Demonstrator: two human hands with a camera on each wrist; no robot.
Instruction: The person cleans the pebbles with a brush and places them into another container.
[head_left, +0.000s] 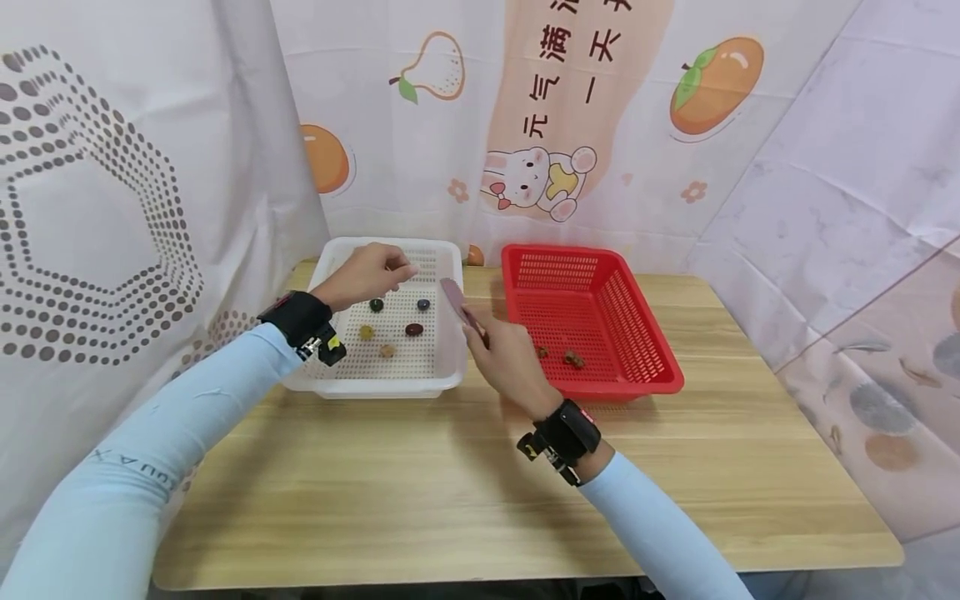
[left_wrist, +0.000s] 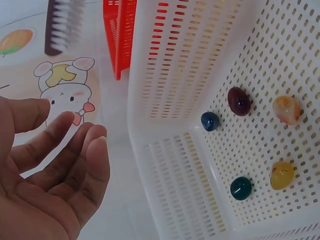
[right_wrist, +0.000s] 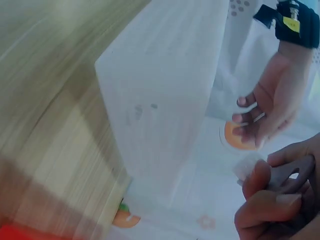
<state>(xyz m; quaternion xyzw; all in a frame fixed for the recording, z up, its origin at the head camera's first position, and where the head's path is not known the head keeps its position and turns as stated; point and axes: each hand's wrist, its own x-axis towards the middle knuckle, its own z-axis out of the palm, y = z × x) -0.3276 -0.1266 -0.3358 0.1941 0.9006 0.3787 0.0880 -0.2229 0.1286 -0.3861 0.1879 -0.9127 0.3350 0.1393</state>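
My right hand point(head_left: 512, 363) grips a small brush point(head_left: 454, 300) by its handle, between the two baskets. The brush has a mauve back, and its white bristles show in the left wrist view. My left hand point(head_left: 367, 273) hovers over the far part of the white basket point(head_left: 452, 367), fingers loosely bent and nothing in them. Below it lie several polished stones: a green stone point(left_wrist: 241, 188), a dark blue stone point(left_wrist: 210, 121), a dark red stone point(left_wrist: 239, 101), a yellow stone point(left_wrist: 282, 175) and a pale orange stone point(left_wrist: 286, 110).
To the right stands a red basket point(head_left: 637, 333) with a brown, rough-looking lump point(head_left: 573, 359) and a smaller piece point(head_left: 541, 352) near its front. Both baskets sit on a wooden table point(head_left: 420, 492). A printed curtain point(head_left: 420, 150) hangs right behind them.
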